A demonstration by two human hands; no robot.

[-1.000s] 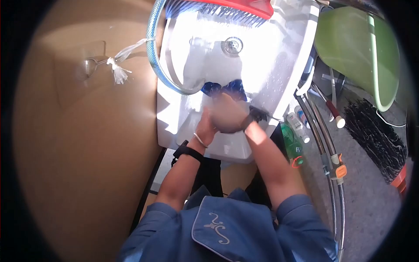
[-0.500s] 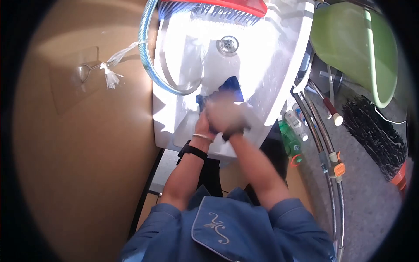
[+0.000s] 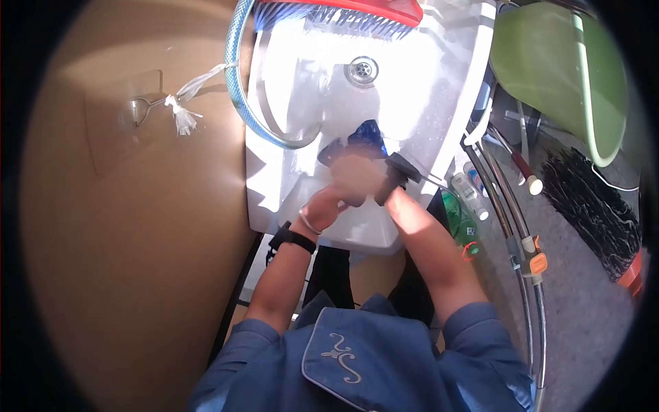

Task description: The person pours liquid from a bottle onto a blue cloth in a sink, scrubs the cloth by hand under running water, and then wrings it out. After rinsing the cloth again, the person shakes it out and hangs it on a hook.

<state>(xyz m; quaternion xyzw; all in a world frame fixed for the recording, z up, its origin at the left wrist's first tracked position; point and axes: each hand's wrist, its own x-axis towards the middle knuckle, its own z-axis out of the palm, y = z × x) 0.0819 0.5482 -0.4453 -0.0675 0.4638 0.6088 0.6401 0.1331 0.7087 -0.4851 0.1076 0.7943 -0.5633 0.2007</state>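
A dark blue cloth [image 3: 369, 136], wet-looking and bunched, hangs over the floor of the white sink [image 3: 405, 233]. My right hand [image 3: 360, 177] is wrapped round the cloth; its fingers are smeared by motion. Close against it on the left, my left hand [image 3: 325, 208] has curled fingers gripping the lower end of the bundle, mostly hidden by the right hand. A black strapped device [image 3: 400, 172] sits at my right wrist, and a black watch [image 3: 292, 239] is on my left.
A red-backed brush [image 3: 374, 8] with blue bristles lies across the sink's far end, beyond the drain [image 3: 362, 71]. A blue hose [image 3: 240, 103] curves in on the left. To the right are bottles [image 3: 461, 223], metal poles [image 3: 511, 213], a black broom [image 3: 590, 213] and a green dustpan [image 3: 549, 62].
My forearms have moved apart and my right wrist has turned outward to the right. The blue cloth has shifted and twisted slightly between my hands.
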